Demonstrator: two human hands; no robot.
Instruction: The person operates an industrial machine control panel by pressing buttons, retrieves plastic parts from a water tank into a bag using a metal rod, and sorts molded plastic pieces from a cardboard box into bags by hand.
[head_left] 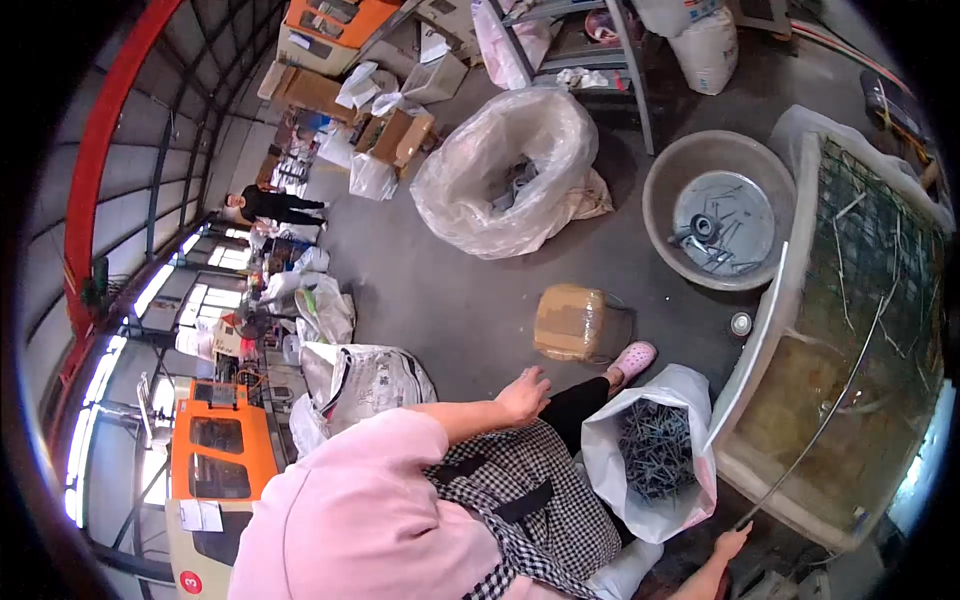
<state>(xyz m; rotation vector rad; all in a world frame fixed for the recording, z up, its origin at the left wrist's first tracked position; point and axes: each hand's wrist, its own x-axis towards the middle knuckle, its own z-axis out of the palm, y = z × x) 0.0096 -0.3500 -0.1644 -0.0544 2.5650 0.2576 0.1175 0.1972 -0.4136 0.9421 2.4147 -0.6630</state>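
My left hand (525,396) is held out over my lap, fingers apart and slightly curled, with nothing visible in it. My right hand (733,541), low at the right, closes around the lower end of a long thin rod (822,425). That rod slants up across a large tub (733,415) of murky water, where green netting (868,225) shows at the far end. Between my legs and the tub, a white sack (603,440) stands open, full of thin dark grey pieces (655,450). My checked apron (560,500) covers my lap.
A tape-wrapped cardboard block (570,322) sits ahead of my foot. Beyond are a round grey basin (665,240) holding water and grey parts, a small can (740,323), and a big clear plastic bag (455,205). A person (270,205) stands far left; an orange machine (222,440) is nearer.
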